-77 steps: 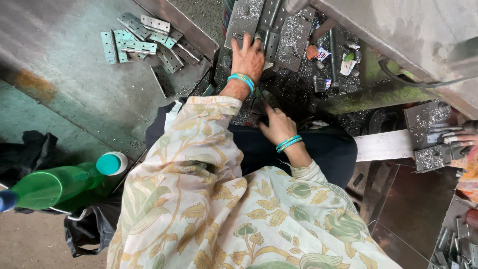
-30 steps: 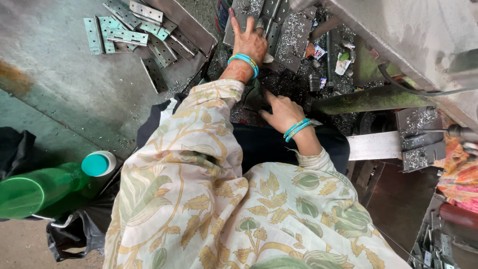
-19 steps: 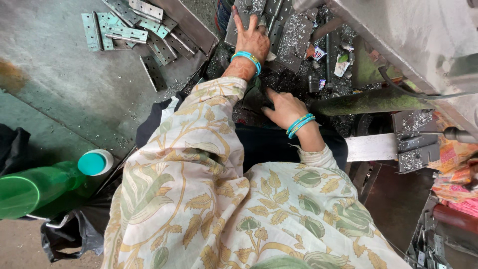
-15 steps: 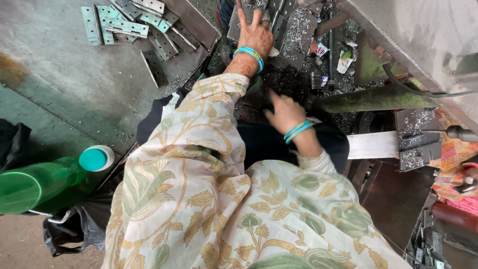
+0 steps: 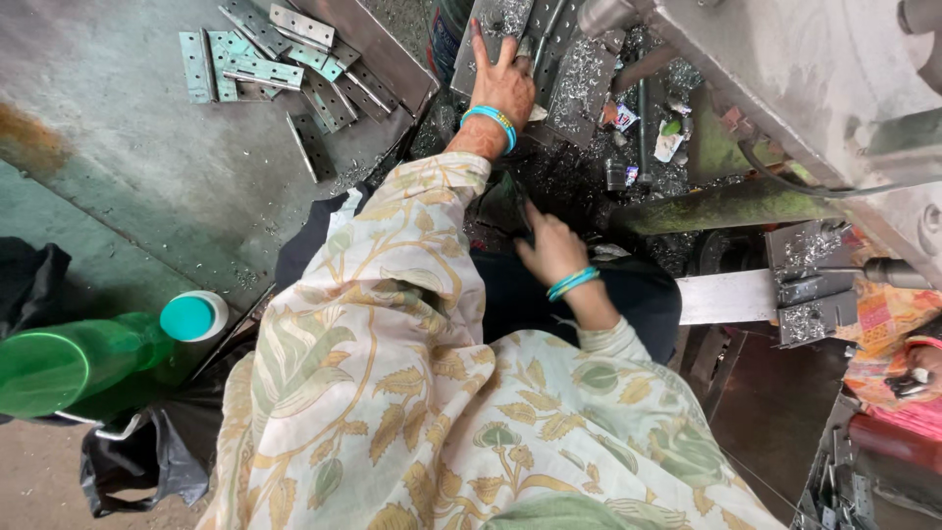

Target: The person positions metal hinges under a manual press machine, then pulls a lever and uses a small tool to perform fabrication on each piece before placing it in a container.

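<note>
Far left: green plastic jug (image 5: 59, 368) lying on its side, a teal-capped bottle (image 5: 193, 317) just beside it, black bag (image 5: 147, 456) below.

Upper left on the grey bench (image 5: 118, 177): loose heap of flat metal hinge plates (image 5: 275, 59), pale green-grey, punched with holes.

Centre top: left hand (image 5: 502, 83), teal bangles at the wrist, fingers spread wide apart, palm flat on a dark metal plate (image 5: 491, 25) strewn with metal shavings. Open, gripping nothing.

Lower, right of centre: right hand (image 5: 551, 250), also with teal bangles, fingers loosely curled over a dark pile of swarf (image 5: 579, 177). Cannot tell whether it holds anything.

Right: a green bar (image 5: 726, 206) of the machine, then a steel fixture (image 5: 810, 285) covered in shavings.
</note>
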